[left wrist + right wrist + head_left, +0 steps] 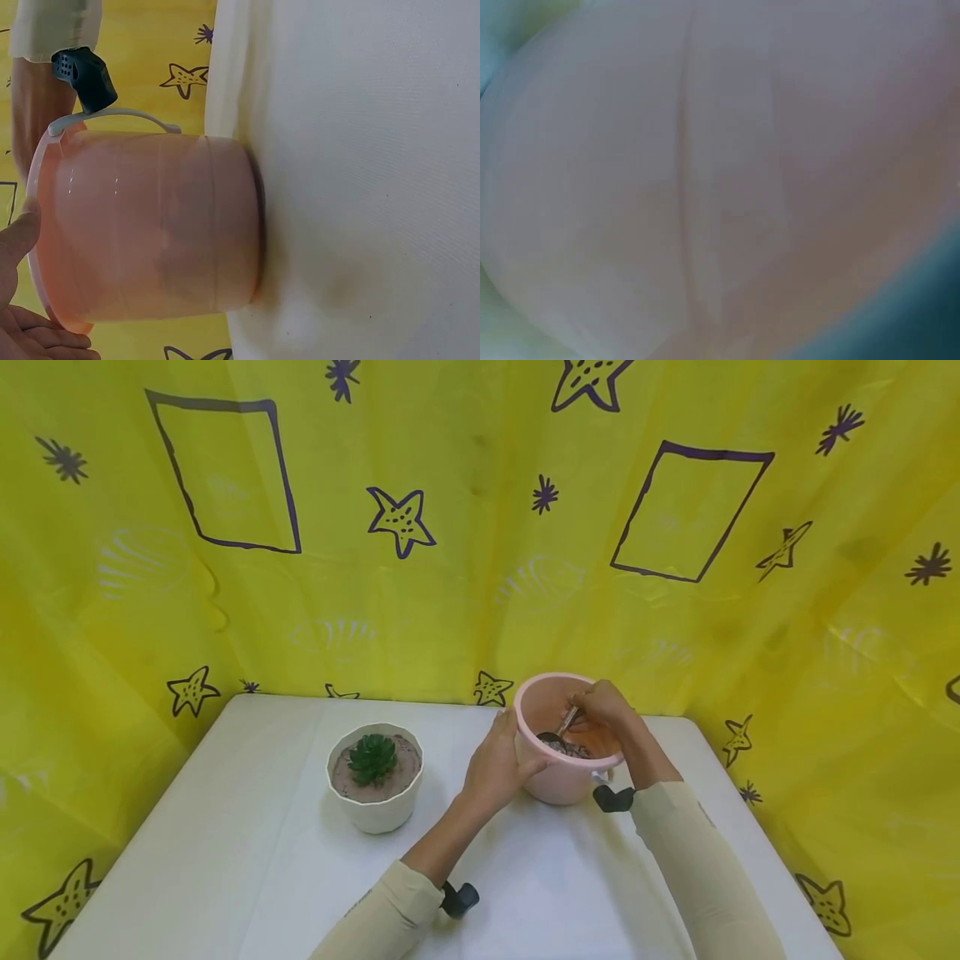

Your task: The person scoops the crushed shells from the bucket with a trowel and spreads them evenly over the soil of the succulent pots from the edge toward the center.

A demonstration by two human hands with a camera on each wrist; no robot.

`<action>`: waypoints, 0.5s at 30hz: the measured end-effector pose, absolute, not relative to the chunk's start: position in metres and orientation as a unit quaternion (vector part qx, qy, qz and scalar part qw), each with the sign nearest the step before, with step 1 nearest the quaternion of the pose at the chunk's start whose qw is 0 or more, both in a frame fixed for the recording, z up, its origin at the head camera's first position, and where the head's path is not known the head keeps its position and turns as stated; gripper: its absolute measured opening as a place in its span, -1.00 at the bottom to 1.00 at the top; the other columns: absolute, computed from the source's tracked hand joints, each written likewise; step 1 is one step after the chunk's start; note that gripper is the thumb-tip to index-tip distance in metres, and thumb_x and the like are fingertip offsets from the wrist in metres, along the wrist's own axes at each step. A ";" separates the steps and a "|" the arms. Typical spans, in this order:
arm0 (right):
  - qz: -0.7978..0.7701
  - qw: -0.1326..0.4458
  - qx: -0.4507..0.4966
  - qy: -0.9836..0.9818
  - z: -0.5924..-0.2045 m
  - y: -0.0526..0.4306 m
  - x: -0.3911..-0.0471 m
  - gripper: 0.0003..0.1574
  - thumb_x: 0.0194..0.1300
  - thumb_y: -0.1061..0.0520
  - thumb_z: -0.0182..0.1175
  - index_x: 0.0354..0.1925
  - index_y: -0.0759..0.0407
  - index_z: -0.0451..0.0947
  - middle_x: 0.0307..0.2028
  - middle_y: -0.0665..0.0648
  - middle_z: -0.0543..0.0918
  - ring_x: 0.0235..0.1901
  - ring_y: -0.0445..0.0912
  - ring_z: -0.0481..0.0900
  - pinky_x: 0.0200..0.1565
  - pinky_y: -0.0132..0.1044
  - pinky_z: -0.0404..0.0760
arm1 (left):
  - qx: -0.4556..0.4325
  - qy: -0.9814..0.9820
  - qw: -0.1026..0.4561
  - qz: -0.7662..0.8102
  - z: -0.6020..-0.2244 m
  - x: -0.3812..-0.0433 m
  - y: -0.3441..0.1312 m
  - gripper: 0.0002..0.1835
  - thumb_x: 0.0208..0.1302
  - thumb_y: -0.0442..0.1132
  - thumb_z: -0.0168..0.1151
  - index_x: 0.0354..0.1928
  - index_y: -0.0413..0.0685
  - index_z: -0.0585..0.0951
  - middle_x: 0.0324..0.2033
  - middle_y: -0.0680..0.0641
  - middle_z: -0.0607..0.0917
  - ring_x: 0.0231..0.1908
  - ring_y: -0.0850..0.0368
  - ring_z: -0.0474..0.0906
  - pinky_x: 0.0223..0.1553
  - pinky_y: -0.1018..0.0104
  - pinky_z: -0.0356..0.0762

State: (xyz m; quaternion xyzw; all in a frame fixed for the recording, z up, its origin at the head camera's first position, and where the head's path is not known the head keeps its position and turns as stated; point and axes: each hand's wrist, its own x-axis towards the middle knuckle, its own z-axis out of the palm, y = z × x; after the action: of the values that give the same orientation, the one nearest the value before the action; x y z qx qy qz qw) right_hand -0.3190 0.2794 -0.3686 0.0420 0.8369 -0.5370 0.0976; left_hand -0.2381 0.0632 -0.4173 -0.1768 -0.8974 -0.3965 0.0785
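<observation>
A pink bucket (551,785) stands upright at the back right of the white table, with loose greyish material (577,750) in its bottom. My left hand (495,764) holds the bucket at its left rim, thumb toward the front and fingers along the side. Reaching in over the right rim, my right hand (606,703) grips the shiny handle of a metal spoon (570,718). The spoon's dark bowl is down at the grey material. In the left wrist view, the bucket (150,225) appears sideways. The right wrist view shows only its blurred wall (615,180).
A white pot (375,814) with a small green succulent (372,760) in grey-brown soil stands left of the bucket on the white table (285,877). A yellow curtain (465,593) hangs behind the table. The bucket's pale handle (135,114) hangs at its side.
</observation>
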 end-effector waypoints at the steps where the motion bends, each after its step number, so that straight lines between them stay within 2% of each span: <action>1: -0.535 0.098 0.048 0.838 -0.368 0.279 -0.319 -0.59 0.63 0.29 0.01 -0.17 0.70 0.58 -0.41 0.35 0.77 -0.50 -0.03 0.79 -0.24 -0.07 0.80 | -0.177 -0.898 0.077 -0.397 -0.417 -0.238 0.064 0.13 0.22 0.11 0.56 0.64 -0.24 0.15 0.52 -0.20 0.37 0.38 -0.10 0.47 0.29 0.03 0.54; 9: -0.546 0.084 0.069 0.831 -0.371 0.279 -0.318 -0.58 0.64 0.23 0.05 -0.16 0.64 0.61 -0.45 0.29 0.76 -0.50 0.00 0.80 -0.27 -0.10 0.80 | -0.174 -0.896 0.084 -0.400 -0.417 -0.237 0.063 0.14 0.22 0.13 0.56 0.64 -0.22 0.15 0.53 -0.22 0.35 0.42 -0.14 0.42 0.31 -0.02 0.51; 15: -0.573 0.091 0.077 0.811 -0.372 0.278 -0.316 -0.54 0.67 0.23 -0.02 -0.16 0.67 0.58 -0.45 0.31 0.76 -0.53 -0.01 0.79 -0.29 -0.10 0.80 | -0.174 -0.895 0.073 -0.404 -0.418 -0.237 0.063 0.14 0.24 0.13 0.55 0.64 -0.23 0.13 0.55 -0.23 0.32 0.46 -0.14 0.37 0.35 -0.03 0.46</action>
State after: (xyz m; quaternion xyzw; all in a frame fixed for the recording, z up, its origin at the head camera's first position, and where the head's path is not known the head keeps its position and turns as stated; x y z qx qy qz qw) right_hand -0.3159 0.2785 -0.3723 0.0773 0.8107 -0.5732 0.0907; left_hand -0.2366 0.0631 -0.4176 -0.1738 -0.8954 -0.4035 0.0728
